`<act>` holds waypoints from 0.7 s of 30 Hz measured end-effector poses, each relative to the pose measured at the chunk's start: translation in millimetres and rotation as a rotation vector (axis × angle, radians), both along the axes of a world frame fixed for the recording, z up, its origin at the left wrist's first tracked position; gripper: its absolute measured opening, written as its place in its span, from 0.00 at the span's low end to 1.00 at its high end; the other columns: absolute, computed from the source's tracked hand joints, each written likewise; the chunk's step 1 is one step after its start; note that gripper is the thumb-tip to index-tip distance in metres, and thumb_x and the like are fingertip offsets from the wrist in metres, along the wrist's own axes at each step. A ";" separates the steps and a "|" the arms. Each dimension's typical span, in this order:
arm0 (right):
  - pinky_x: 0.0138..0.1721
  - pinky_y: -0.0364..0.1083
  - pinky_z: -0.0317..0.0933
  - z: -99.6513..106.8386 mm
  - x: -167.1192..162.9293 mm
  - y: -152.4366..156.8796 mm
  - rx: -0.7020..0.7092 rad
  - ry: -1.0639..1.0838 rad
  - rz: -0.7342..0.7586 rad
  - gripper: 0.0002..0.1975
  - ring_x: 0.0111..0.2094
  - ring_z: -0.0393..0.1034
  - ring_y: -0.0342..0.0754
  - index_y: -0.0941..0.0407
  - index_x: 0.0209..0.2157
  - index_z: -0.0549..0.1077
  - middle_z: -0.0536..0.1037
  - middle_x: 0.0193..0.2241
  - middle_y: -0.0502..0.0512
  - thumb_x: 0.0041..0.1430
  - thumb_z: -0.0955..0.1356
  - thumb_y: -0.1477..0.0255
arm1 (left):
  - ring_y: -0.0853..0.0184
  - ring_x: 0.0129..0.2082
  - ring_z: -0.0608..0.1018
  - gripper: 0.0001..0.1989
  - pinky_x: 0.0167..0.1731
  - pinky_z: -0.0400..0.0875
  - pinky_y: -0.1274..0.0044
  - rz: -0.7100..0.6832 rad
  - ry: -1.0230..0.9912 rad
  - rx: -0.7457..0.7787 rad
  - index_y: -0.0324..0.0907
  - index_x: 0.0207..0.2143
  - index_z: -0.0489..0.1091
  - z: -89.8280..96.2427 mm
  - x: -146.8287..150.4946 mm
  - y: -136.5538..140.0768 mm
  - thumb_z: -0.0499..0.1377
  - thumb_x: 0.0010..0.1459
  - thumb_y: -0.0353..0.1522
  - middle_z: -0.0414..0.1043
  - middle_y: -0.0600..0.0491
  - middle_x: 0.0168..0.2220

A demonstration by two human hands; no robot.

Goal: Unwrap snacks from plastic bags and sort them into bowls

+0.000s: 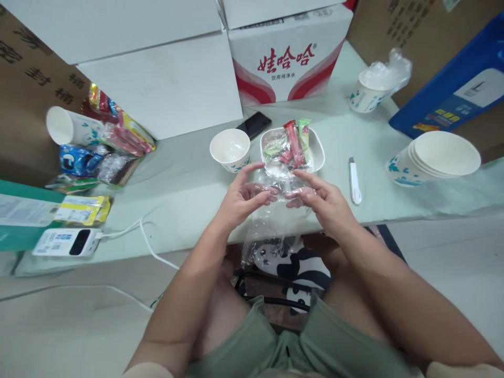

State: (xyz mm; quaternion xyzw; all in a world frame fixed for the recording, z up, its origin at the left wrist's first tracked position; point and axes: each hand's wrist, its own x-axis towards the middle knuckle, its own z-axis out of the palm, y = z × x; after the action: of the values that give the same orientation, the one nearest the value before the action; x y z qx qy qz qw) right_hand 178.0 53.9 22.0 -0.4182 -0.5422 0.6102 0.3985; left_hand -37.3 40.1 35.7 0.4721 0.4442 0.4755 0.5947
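A crumpled clear plastic bag (263, 227) stretches between my two hands and hangs over the table's front edge. My left hand (244, 195) grips its left side with thumb and fingers, the index finger reaching forward. On the other side, my right hand (323, 198) pinches the film, its index finger also stretched out. Just beyond my fingertips is a white tray (319, 152) with several wrapped snack sticks, red (293, 140) and green (304, 131). A white paper bowl (230, 148) stands upright to the left of the tray.
A phone (255, 125) lies behind the bowl. To the right are a white utility knife (355, 184), stacked paper cups (444, 155) and a cup (366, 97) with plastic in it. At left lie snack packets (79, 160) and a cabled power bank (66, 242). Cartons (289, 68) line the back.
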 end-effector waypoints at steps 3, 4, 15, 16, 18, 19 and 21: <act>0.48 0.56 0.73 5.0 1.1 -2.4 0.038 -0.006 0.035 0.32 0.38 0.80 0.52 0.50 0.60 0.70 0.83 0.38 0.54 0.56 0.75 0.59 | 0.66 0.35 0.82 0.24 0.36 0.76 0.76 -0.068 0.061 0.069 0.43 0.49 0.72 -1.5 -4.9 1.8 0.71 0.49 0.34 0.79 0.49 0.39; 0.47 0.56 0.73 5.9 1.8 -2.7 0.068 -0.019 0.043 0.32 0.39 0.79 0.51 0.49 0.61 0.69 0.83 0.39 0.54 0.55 0.75 0.61 | 0.67 0.35 0.81 0.23 0.36 0.76 0.76 -0.083 0.089 0.086 0.42 0.49 0.73 -2.3 -6.8 2.1 0.71 0.49 0.33 0.79 0.49 0.39; 0.40 0.52 0.69 -0.9 1.6 4.7 0.604 -0.475 -0.229 0.07 0.34 0.71 0.49 0.50 0.35 0.80 0.72 0.31 0.52 0.59 0.68 0.71 | 0.66 0.31 0.71 0.04 0.35 0.69 0.73 0.213 0.583 0.382 0.45 0.32 0.80 -8.6 -16.9 7.8 0.65 0.53 0.30 0.67 0.53 0.29; 0.43 0.53 0.69 -0.3 0.9 4.4 0.624 -0.456 -0.263 0.05 0.38 0.72 0.51 0.50 0.33 0.79 0.73 0.34 0.54 0.59 0.68 0.70 | 0.64 0.35 0.73 0.02 0.39 0.70 0.71 0.249 0.583 0.406 0.45 0.30 0.79 -7.2 -16.8 7.5 0.66 0.52 0.31 0.67 0.52 0.32; 0.51 0.56 0.67 1.3 -0.5 2.8 0.618 -0.391 -0.266 0.04 0.46 0.73 0.54 0.51 0.32 0.76 0.76 0.41 0.56 0.60 0.68 0.68 | 0.59 0.47 0.73 0.03 0.51 0.68 0.67 0.280 0.535 0.442 0.45 0.27 0.77 -4.0 -15.3 5.8 0.68 0.51 0.33 0.69 0.48 0.41; 0.53 0.57 0.66 2.0 -1.3 1.6 0.581 -0.347 -0.243 0.05 0.49 0.73 0.55 0.51 0.32 0.74 0.77 0.43 0.56 0.61 0.68 0.66 | 0.57 0.52 0.72 0.05 0.56 0.65 0.66 0.269 0.483 0.440 0.44 0.27 0.76 -2.6 -13.9 4.6 0.69 0.51 0.35 0.70 0.47 0.45; 0.55 0.57 0.65 2.8 -3.1 -1.1 0.459 -0.247 -0.192 0.09 0.50 0.74 0.55 0.50 0.35 0.72 0.80 0.40 0.55 0.65 0.66 0.61 | 0.57 0.54 0.74 0.09 0.58 0.65 0.65 0.211 0.334 0.376 0.44 0.29 0.75 -1.1 -9.9 2.1 0.68 0.54 0.39 0.74 0.47 0.46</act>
State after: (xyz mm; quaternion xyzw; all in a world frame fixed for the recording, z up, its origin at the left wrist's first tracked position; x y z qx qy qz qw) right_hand 174.9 52.8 24.8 -0.4374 -0.6688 0.3753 0.4697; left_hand -47.2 42.2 34.6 0.5972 0.4868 0.5245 0.3623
